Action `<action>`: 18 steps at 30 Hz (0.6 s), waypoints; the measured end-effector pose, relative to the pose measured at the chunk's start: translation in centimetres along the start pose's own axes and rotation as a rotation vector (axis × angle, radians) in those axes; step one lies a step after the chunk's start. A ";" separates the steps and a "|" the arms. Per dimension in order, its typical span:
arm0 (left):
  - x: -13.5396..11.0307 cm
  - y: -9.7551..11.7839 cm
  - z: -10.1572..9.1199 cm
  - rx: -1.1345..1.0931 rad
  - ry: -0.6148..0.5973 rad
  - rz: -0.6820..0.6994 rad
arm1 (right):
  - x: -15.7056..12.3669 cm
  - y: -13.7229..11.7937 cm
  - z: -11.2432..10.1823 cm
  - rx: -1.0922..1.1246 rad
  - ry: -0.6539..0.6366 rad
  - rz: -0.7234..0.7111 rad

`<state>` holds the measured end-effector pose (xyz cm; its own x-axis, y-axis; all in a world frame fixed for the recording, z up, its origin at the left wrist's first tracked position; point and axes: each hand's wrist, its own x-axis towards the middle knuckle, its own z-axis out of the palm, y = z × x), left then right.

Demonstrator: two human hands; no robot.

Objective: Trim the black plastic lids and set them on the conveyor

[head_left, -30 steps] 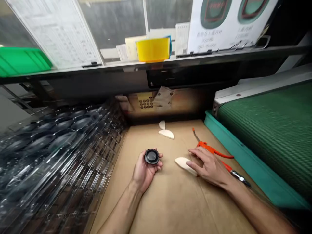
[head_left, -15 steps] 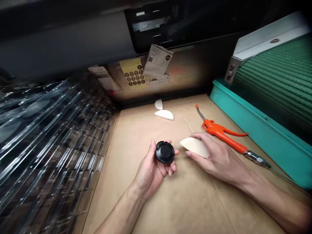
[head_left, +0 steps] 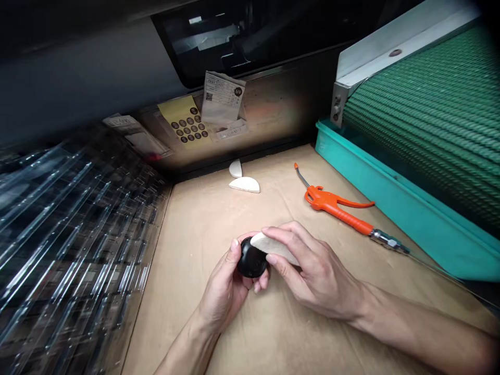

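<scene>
My left hand (head_left: 228,284) is closed around a round black plastic part (head_left: 250,260), its face tilted up toward me. In my right hand (head_left: 312,265) is a cream-white felt pad (head_left: 273,247), pinched between thumb and fingers. The pad's rounded tip overlaps the upper right of the black part and appears to touch it. Two more white pads lie farther back on the cardboard: a half-moon one (head_left: 245,184) and a smaller one (head_left: 236,168) behind it. An orange air blow gun (head_left: 336,205) rests to the right, beyond my right hand.
Stacked clear plastic trays (head_left: 74,250) fill the left side. Brown cardboard (head_left: 187,224) covers the work surface. At right, a teal tray (head_left: 390,192) sits under a green conveyor belt (head_left: 437,104). Labels and a yellow sticker sheet (head_left: 185,122) are on the back panel.
My right hand has brought the white pad leftward onto the black part. My left hand has tilted the part. The whole view has shifted, so the surroundings appear farther left.
</scene>
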<state>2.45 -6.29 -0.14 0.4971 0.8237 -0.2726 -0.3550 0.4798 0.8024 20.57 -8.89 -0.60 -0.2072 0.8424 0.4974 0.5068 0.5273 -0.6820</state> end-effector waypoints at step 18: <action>-0.2 0.2 0.1 -0.027 0.072 -0.039 | 0.2 -0.2 -0.4 -0.093 -0.170 -0.301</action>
<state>2.33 -6.36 0.11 0.4529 0.8234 -0.3420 -0.3581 0.5193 0.7760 20.71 -8.85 -0.15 -0.4913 0.6614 0.5667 0.4745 0.7489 -0.4627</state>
